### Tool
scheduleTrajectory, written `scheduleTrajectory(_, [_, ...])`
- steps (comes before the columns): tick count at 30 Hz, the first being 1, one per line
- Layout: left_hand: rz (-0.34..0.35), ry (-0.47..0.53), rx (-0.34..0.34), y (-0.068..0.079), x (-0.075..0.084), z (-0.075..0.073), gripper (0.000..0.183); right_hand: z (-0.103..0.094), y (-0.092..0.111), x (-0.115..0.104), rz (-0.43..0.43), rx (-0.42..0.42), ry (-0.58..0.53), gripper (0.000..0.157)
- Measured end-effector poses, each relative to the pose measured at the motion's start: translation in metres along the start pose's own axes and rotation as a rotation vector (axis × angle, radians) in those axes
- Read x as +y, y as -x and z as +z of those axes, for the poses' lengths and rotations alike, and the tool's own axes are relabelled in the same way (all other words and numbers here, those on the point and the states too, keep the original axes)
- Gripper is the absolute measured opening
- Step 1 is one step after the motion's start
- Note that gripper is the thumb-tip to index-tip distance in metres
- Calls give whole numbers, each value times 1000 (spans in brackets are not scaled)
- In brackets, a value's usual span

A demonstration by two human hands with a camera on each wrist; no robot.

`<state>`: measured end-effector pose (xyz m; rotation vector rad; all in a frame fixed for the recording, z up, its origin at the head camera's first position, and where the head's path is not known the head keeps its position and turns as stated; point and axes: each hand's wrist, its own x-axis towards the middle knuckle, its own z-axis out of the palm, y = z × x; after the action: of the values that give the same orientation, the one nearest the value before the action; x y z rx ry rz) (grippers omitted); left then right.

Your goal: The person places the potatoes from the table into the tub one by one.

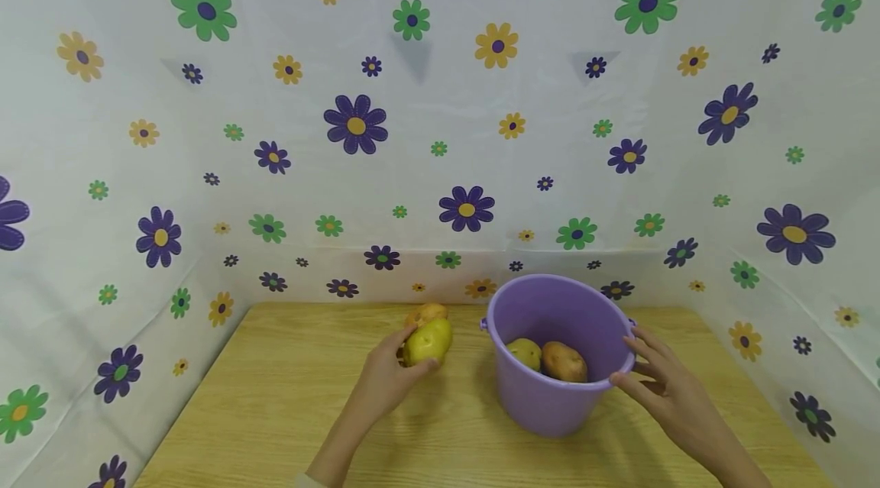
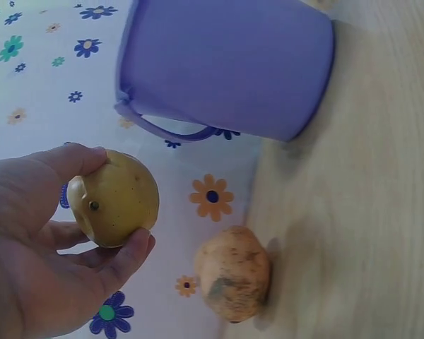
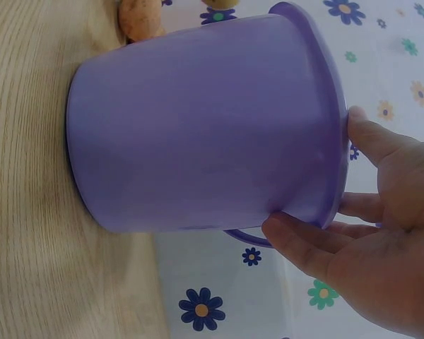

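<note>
My left hand (image 1: 386,373) holds a yellow-green fruit (image 1: 429,341), thumb on one side and fingers on the other. In the left wrist view, the fruit (image 2: 120,201) shows a small dark stem spot and is raised off the table. A brown potato (image 2: 233,274) lies on the table beyond it. To the right stands a purple bucket (image 1: 550,404), upright. Inside are another yellow-green fruit (image 1: 525,353) and a brown potato (image 1: 564,362). My right hand (image 1: 670,389) grips the bucket's right side at the rim, thumb and fingers spread along it.
The wooden table (image 1: 289,381) is bounded by a white flower-patterned sheet (image 1: 426,167) at the back and sides. The bucket's purple handle (image 2: 166,133) hangs down against its outside.
</note>
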<state>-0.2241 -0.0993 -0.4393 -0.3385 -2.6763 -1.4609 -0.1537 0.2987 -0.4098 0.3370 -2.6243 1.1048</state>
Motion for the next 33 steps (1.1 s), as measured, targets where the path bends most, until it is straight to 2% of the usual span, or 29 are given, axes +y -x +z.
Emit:
scheduleTrajectory(8, [-9,30,-5,-9,16,-17,67,1,1,0,-5,3,1,59])
scheduleTrajectory(17, [-14,32,-3,-14,32,-33,69,0,0,-1,-9,9,5,59])
scheduleTrajectory(33, [25,1,1,-25,57,-61,70,-2,0,-1,9,-18,-11,60])
